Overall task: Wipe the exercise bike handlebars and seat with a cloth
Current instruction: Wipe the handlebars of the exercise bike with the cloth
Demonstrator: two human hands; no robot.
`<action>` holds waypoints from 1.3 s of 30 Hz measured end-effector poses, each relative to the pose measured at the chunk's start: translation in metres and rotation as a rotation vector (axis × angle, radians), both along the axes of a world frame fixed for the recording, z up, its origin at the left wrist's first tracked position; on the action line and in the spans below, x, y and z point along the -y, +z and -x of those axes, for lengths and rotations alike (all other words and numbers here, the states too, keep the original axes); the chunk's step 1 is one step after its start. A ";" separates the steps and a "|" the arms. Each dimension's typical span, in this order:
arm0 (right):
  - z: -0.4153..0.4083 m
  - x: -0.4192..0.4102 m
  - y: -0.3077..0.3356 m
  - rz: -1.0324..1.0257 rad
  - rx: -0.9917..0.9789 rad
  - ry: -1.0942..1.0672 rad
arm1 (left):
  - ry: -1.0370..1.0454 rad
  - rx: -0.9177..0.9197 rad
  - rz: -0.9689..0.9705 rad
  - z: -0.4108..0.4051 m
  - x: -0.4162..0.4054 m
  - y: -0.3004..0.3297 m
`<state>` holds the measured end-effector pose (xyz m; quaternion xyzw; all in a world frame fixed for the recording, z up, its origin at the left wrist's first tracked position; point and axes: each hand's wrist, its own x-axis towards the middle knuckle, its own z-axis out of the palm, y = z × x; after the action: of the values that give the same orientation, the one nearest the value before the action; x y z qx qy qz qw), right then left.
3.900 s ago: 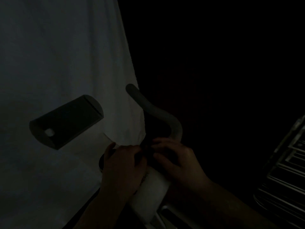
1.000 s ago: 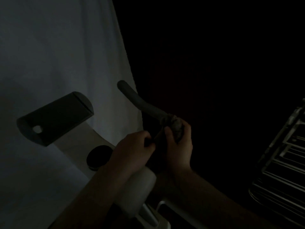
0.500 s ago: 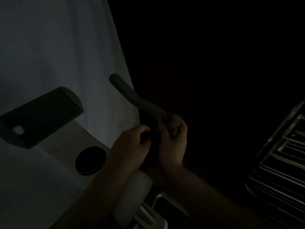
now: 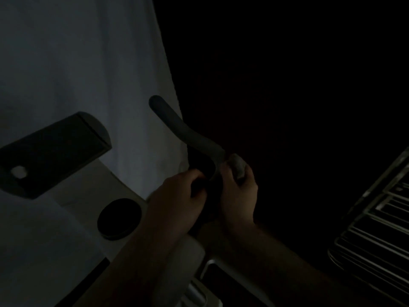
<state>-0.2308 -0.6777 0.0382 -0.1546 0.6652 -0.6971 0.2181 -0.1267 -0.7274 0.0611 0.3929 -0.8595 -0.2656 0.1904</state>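
Two hands at work in very dim light, listed left to right. Dark flat console panel [image 4: 53, 151], tilted, and round black knob [image 4: 119, 218] on the pale bike frame: both untouched, well apart from the cloth. Left hand [image 4: 177, 202]: fingers curled near the base of the curved dark grey handlebar [image 4: 188, 134]; whether it grips the bar or a cloth end cannot be told. Right hand [image 4: 239, 196]: holds the small pale bunched cloth [image 4: 238, 166] wrapped against the bar's lower bend, cloth above the knuckles. Seat: not in view. Risks, judged: poor light may leave the bar's far tip missed; the small wad may slip from the grip mid-stroke.
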 end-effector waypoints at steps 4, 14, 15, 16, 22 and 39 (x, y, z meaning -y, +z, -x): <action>0.021 0.007 0.001 -0.014 -0.129 0.074 | -0.019 0.000 0.014 0.003 0.000 0.003; 0.018 0.007 -0.006 -0.021 -0.162 0.135 | -0.006 0.015 0.027 0.002 -0.002 0.005; 0.026 0.013 -0.003 -0.043 -0.122 0.126 | -0.005 0.012 0.028 0.002 -0.002 0.005; 0.028 0.014 -0.002 -0.033 -0.074 0.111 | -0.003 0.008 0.020 0.002 -0.003 0.005; -0.004 -0.007 -0.007 0.069 0.144 0.102 | 0.014 0.005 0.012 0.002 -0.003 0.005; 0.011 -0.007 -0.007 -0.132 -0.668 0.328 | -0.002 0.023 -0.014 0.001 -0.006 0.010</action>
<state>-0.2423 -0.6712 0.0313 -0.4635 0.7095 -0.5199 0.1074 -0.1280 -0.7215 0.0709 0.3966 -0.8601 -0.2674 0.1774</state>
